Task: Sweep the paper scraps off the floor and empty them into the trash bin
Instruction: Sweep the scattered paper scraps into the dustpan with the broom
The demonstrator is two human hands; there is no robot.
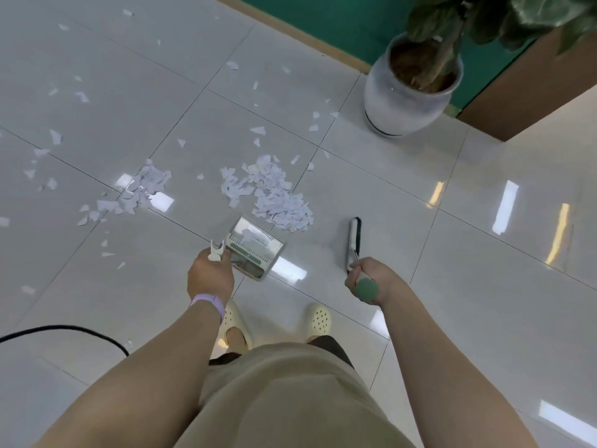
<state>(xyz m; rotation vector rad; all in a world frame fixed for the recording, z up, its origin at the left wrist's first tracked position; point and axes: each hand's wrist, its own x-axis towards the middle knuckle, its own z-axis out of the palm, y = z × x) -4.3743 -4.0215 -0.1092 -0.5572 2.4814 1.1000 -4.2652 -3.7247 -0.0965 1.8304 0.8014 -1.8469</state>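
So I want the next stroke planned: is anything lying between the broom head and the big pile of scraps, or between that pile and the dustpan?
Nothing visible does. Bare tile separates the broom head from the big pile, and the dustpan sits right at the pile's near edge.

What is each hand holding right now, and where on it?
Left hand grips the dustpan by its handle top. Right hand grips the broom by its upper, green-capped handle end.
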